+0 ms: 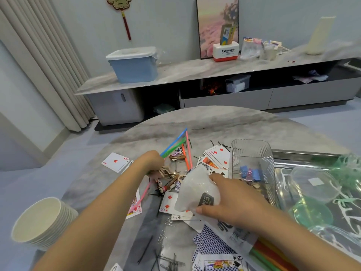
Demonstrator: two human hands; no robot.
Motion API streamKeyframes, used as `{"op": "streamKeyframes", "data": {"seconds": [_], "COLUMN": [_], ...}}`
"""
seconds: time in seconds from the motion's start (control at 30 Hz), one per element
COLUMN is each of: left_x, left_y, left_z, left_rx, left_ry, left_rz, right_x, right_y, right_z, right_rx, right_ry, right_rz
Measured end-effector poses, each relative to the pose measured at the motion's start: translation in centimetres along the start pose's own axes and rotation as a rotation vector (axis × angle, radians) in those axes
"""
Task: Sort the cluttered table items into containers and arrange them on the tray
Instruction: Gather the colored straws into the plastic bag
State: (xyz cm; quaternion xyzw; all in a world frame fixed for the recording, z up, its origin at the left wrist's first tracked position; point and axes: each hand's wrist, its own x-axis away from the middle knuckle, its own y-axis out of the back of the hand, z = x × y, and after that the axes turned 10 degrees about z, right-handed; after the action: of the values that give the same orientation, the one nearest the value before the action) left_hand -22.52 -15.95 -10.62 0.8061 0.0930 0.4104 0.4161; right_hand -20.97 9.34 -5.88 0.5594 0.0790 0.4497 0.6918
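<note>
Sitting at about eight o'clock on the marble table point(244, 122): a stack of paper cups point(41, 220), mouth tilted toward the camera. Farther in, near ten o'clock, a four of hearts card point(115, 161) lying face up, apart from the heap. Reaching to the table's centre, left hand point(154, 163), fingers curled down into a tangle of hair clips point(170, 175); cannot tell exactly which piece is gripped. Fanning away toward twelve o'clock just beyond that hand, coloured straws point(175, 143). Scattered under and around both arms, playing cards point(214, 157), some face down. Pinching a small white plastic bag point(197, 190) between thumb and fingers, right hand point(232, 202), held above the cards at centre. Standing at two o'clock, a clear ribbed bin point(252, 151) holding blue binder clips point(251, 172), beside the metal tray point(304, 155) at three o'clock, which carries clear lids point(312, 184) and green shredded paper point(351, 167).
</note>
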Motion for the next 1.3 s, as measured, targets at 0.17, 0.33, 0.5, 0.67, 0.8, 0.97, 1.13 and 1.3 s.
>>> {"op": "streamKeyframes", "data": {"seconds": [0.17,0.33,0.5,0.67,0.8,0.97,1.13,1.3], "left_x": [1.4,3.6,4.6,2.8,0.8,0.5,0.4,-0.4], "left_y": [-0.5,-1.7,-2.6,-2.4,-2.4,-1.3,-0.1,-0.3], "left_z": [1.4,3.2,4.5,4.7,4.2,3.5,2.2,1.1], "left_rx": [-0.012,-0.108,-0.251,-0.222,-0.124,-0.131,-0.275,-0.342], "left_ry": [0.002,0.070,0.096,0.148,0.124,0.109,0.114,0.111], "left_rz": [-0.088,-0.083,-0.110,-0.257,-0.230,-0.151,-0.060,-0.040], "right_x": [0.3,1.3,1.9,1.8,1.3,1.1,1.0,0.7], "right_y": [0.0,-0.2,-0.4,-0.4,-0.4,-0.5,-0.8,-0.9], "right_z": [0.0,0.6,1.0,1.0,0.7,0.4,0.4,0.0], "right_rx": [-0.002,-0.011,-0.030,-0.028,-0.028,-0.022,-0.017,-0.026], "right_ry": [0.013,0.046,0.069,0.055,0.036,0.025,0.026,0.025], "right_rz": [-0.010,-0.012,-0.010,0.000,0.020,0.020,0.035,0.033]}}
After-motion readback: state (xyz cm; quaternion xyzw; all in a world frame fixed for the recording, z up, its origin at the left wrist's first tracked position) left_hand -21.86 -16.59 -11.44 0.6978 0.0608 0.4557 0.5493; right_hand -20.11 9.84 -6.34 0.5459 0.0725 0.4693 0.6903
